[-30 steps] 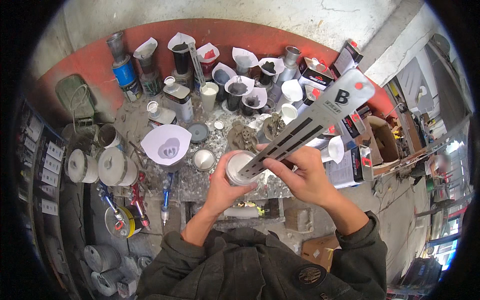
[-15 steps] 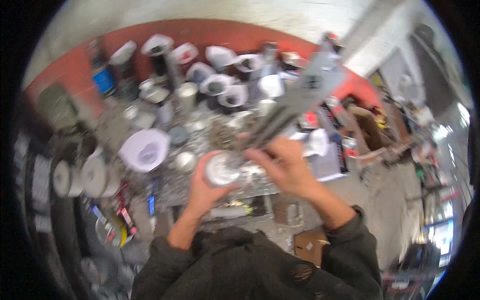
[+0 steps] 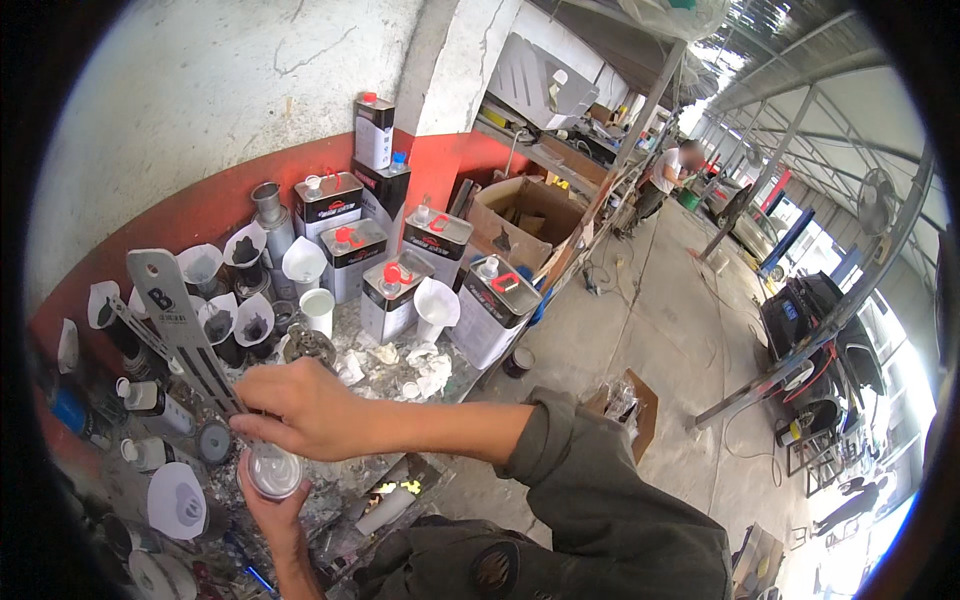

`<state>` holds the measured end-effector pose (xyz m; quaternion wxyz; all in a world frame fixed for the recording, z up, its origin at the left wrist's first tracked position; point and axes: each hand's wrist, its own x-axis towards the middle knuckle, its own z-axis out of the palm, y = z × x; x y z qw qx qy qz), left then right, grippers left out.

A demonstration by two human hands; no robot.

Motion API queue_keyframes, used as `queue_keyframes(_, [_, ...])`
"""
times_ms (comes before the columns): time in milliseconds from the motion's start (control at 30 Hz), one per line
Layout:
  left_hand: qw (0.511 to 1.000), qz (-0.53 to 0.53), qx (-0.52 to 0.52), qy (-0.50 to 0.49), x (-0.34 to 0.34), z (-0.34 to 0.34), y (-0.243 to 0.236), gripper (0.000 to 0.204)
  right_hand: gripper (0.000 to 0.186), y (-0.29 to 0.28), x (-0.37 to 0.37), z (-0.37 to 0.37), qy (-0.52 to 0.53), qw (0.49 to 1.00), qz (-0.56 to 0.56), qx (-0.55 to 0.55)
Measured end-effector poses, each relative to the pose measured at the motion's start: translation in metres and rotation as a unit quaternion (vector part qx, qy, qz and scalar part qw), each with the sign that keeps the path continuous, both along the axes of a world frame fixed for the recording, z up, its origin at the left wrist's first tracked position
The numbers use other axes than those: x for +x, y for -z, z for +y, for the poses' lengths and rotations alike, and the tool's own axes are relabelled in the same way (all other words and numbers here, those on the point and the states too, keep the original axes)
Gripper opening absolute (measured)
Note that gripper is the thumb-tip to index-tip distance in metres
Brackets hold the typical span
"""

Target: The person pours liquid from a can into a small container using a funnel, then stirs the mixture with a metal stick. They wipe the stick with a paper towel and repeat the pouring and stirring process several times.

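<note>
Stirring step in hand, by the look of it. A small round can (image 3: 273,470) is cupped from below by the left hand (image 3: 268,500), fingers wrapped tight round its side, pale lid or contents showing on top. Directly above it, the right hand (image 3: 300,408) is closed in a pinch on the lower end of a flat grey mixing stick (image 3: 180,325); the stick is angled up and away to the left of the knuckles, its tip hidden behind the fingers, approx. at the can's mouth. Whether the tip is actually inside the can can't be told.

Beyond the hands, the bench (image 3: 395,375) is crowded w/ square tins w/ red caps (image 3: 393,296), paper cone filters (image 3: 436,301) and a white cup (image 3: 318,310). A cardboard box (image 3: 525,220) is seen further off to the right.

Next move, as judged: stick to be kept upright over the opening, can held level and steady so nothing is slopped onto the bench; a firmer grip below is called for if the stick is worked round.
</note>
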<state>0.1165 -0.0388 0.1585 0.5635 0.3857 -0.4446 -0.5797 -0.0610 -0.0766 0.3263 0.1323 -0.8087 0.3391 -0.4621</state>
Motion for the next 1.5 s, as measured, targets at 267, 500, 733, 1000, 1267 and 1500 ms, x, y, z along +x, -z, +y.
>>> queue_keyframes(267, [0.998,-0.047,0.039,0.029,0.014,-0.013,-0.018,0.084,0.024,0.034,0.005,-0.006,0.049,0.993,0.042,0.101])
queue_keyframes(500, [0.988,-0.120,0.096,-0.004,0.023,-0.006,-0.048,0.088,0.026,0.014,0.009,-0.014,0.068,0.993,-0.057,0.081])
queue_keyframes(733, [0.984,-0.165,-0.062,0.037,-0.030,-0.048,-0.013,0.060,0.026,0.017,-0.038,-0.048,0.087,0.991,0.085,-0.054])
queue_keyframes(1000, [0.966,-0.202,-0.126,0.103,-0.040,-0.043,0.012,0.062,0.024,0.040,-0.037,0.024,0.221,0.973,0.066,0.007])
queue_keyframes(1267, [0.917,-0.316,-0.219,0.107,-0.054,-0.047,0.024,0.071,0.025,0.028,-0.050,0.018,0.239,0.971,0.015,-0.015])
queue_keyframes(1500, [0.980,-0.095,-0.070,0.160,-0.093,-0.037,-0.012,0.089,0.029,-0.003,-0.092,0.022,0.203,0.975,0.092,0.019])
